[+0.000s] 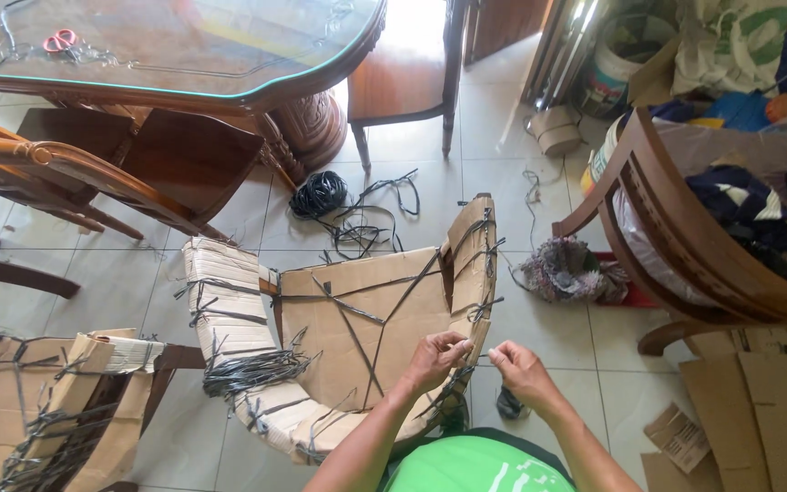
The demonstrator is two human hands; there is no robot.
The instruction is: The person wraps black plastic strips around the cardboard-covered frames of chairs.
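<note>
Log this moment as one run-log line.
left hand: pinching strap on cardboard-wrapped chair | right hand: pulling same strap taut | floor: strap coil

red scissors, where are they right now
In the head view the red scissors lie at the top left, on the glass-topped table near its far left edge, well away from both hands.

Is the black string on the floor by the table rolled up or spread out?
Rolled up: the black string coil sits as a round bundle on the tiled floor, with loose black strands trailing beside it.
</note>
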